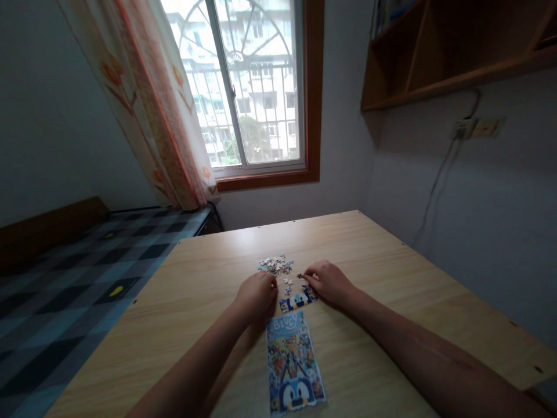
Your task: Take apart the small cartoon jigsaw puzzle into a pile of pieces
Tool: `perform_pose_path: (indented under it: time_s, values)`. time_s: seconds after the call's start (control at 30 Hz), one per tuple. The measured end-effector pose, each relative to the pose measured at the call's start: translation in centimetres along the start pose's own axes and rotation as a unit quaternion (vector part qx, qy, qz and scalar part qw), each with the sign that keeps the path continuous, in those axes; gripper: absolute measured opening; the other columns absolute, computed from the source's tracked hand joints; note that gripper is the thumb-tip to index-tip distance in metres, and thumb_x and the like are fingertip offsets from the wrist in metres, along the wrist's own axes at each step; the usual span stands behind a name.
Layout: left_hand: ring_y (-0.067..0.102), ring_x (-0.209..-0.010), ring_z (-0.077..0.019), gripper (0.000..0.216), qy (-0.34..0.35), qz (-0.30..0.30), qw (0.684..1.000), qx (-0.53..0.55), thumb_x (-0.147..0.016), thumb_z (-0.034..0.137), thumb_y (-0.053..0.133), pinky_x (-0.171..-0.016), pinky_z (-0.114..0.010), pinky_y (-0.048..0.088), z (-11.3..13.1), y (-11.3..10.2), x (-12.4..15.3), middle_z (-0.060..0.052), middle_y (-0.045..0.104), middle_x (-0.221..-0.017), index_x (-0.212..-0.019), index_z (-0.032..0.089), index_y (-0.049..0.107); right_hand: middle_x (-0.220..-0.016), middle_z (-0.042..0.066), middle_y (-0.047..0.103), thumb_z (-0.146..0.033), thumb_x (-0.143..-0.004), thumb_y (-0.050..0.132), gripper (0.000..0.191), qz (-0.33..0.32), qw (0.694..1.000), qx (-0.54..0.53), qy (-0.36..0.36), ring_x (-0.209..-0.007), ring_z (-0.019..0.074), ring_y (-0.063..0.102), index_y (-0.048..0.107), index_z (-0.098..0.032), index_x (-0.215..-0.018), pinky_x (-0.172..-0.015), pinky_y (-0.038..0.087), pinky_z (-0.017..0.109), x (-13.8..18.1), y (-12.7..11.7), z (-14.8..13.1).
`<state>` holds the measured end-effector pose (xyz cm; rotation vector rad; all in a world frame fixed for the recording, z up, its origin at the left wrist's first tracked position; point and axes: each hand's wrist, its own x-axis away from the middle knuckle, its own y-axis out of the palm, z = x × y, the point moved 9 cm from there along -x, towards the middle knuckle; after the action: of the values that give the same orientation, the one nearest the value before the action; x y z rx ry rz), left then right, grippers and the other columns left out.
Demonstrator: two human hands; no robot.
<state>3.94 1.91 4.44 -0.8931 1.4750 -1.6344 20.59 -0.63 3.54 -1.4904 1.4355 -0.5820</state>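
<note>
My right hand (328, 281) pinches a small dark jigsaw puzzle piece (300, 276) between thumb and fingertips, just above the table. My left hand (256, 294) rests on its side to the left with fingers curled closed; whatever may be inside them is hidden. Between the hands lies a joined strip of puzzle (298, 299) showing a blue dog's face. Loose pieces (288, 281) sit just beyond the strip. Farther back is a pile of puzzle pieces (275, 265), many with their pale backs up. Nearest me lies the colourful Bluey picture sheet (292, 354).
The pale wooden table (209, 267) reaches toward the window (261, 87). A bed with a checked cover (56, 290) stands at the left, beside a flowered curtain (161, 116). A wooden shelf (435, 69) hangs on the right wall above a socket (463, 128) with a cable.
</note>
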Motion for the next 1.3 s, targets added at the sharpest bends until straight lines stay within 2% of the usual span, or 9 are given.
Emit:
perform_pose_path:
  time_s: [0.13,0.27,0.43,0.6,0.73,0.87,1.1,1.3]
  values:
    - [0.067,-0.091,-0.0223,0.022,-0.008,-0.008,1.0,-0.022,-0.084,0.017,0.053,-0.076,-0.028,0.047,0.3,-0.1,0.2,-0.009,0.073,-0.096,-0.085,0.02,0.075,-0.1,0.005,0.075,-0.027,-0.094,0.051,0.027,-0.028,0.999,-0.027,0.032,-0.092,0.0169,0.067,0.077,-0.021,-0.101,-0.08,0.044,0.024,-0.2,0.0,1.5]
    - [0.067,-0.087,-0.0228,0.025,-0.014,-0.006,0.999,-0.042,-0.085,0.018,0.05,-0.074,-0.029,0.048,0.2,0.1,0.2,-0.01,0.073,-0.093,-0.082,0.019,0.075,-0.107,0.006,0.075,-0.022,-0.092,0.051,0.029,-0.046,0.996,-0.056,0.046,-0.097,0.0175,0.068,0.075,-0.019,-0.108,-0.084,0.045,0.024,-0.4,0.4,2.8]
    - [0.067,-0.09,-0.022,0.021,-0.011,-0.008,0.999,-0.035,-0.083,0.019,0.055,-0.076,-0.028,0.048,-0.1,0.4,-0.1,-0.009,0.074,-0.094,-0.083,0.02,0.075,-0.09,0.004,0.074,-0.017,-0.086,0.054,0.04,-0.033,0.995,-0.053,0.074,-0.078,0.0147,0.066,0.067,-0.019,-0.124,-0.074,0.043,0.022,-0.3,0.6,3.7]
    - [0.067,-0.089,-0.0224,0.02,-0.006,-0.013,1.0,-0.023,-0.082,0.018,0.055,-0.076,-0.029,0.049,-0.3,0.6,0.0,-0.008,0.074,-0.095,-0.086,0.021,0.075,-0.087,0.002,0.073,-0.017,-0.084,0.054,0.039,-0.009,0.996,-0.019,0.082,-0.076,0.0145,0.065,0.067,-0.022,-0.121,-0.069,0.039,0.022,0.0,-0.1,3.4]
    - [0.067,-0.094,-0.0229,0.026,0.001,-0.004,1.0,-0.023,-0.087,0.017,0.049,-0.08,-0.03,0.049,0.2,0.2,0.3,-0.01,0.073,-0.098,-0.089,0.02,0.075,-0.098,0.004,0.074,-0.022,-0.089,0.054,0.034,0.039,0.996,0.018,0.075,-0.085,0.017,0.066,0.068,-0.026,-0.12,-0.074,0.041,0.025,0.1,-1.6,2.9]
    - [0.068,-0.089,-0.0238,0.024,-0.01,-0.016,0.999,-0.037,-0.084,0.014,0.052,-0.078,-0.03,0.05,0.5,-0.2,0.7,-0.012,0.073,-0.096,-0.085,0.019,0.075,-0.102,0.003,0.074,-0.026,-0.093,0.053,0.028,0.071,0.995,0.008,0.067,-0.09,0.0175,0.066,0.07,-0.026,-0.116,-0.078,0.043,0.026,0.1,-2.4,2.7]
    - [0.069,-0.09,-0.0249,0.023,0.0,-0.03,0.996,-0.084,-0.083,0.015,0.051,-0.078,-0.031,0.052,0.6,0.0,0.7,-0.013,0.073,-0.098,-0.083,0.015,0.073,-0.099,0.003,0.074,-0.027,-0.093,0.054,0.023,0.083,0.993,-0.052,0.062,-0.088,0.0161,0.067,0.072,-0.024,-0.108,-0.078,0.044,0.024,-0.1,-1.9,2.9]
    - [0.069,-0.092,-0.0254,0.021,0.012,-0.037,0.996,-0.082,-0.083,0.02,0.052,-0.08,-0.032,0.053,0.6,0.0,0.7,-0.013,0.072,-0.102,-0.084,0.016,0.073,-0.095,0.002,0.075,-0.025,-0.092,0.055,0.021,0.095,0.992,-0.078,0.04,-0.085,0.0153,0.067,0.073,-0.024,-0.102,-0.076,0.045,0.024,-0.2,-1.1,2.5]
